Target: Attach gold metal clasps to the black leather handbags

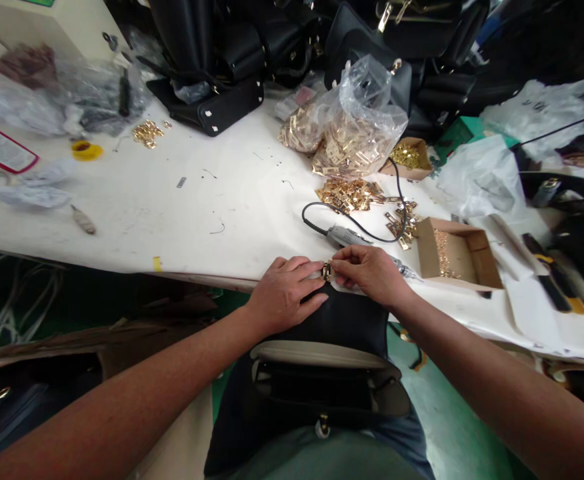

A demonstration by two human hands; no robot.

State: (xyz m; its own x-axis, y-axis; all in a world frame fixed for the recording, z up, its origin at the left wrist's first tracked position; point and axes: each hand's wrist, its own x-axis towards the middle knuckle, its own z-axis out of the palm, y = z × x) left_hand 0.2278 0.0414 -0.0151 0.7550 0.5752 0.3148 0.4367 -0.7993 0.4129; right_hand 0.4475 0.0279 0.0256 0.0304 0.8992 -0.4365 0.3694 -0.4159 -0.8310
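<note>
A black bag [342,313] lies across the lap with its flap stretched up to the table edge and its mouth open toward the body. On the flap's far end sits a small gold metal clasp [327,271]. My left hand [287,293] lies flat on the flap, fingers spread, fingertips beside the clasp. My right hand [367,270] pinches at the clasp's right side with thumb and forefinger. Just beyond it, a grey corded power screwdriver [347,236] rests on the table, partly behind the right hand.
Gold metal plates [349,193] are heaped below clear plastic bags of parts [355,137]. A cardboard box [477,257] with small screws stands right. Black bags [232,103] line the back. Gold rings [147,133] and yellow tape [87,151] lie left on the white table [242,193].
</note>
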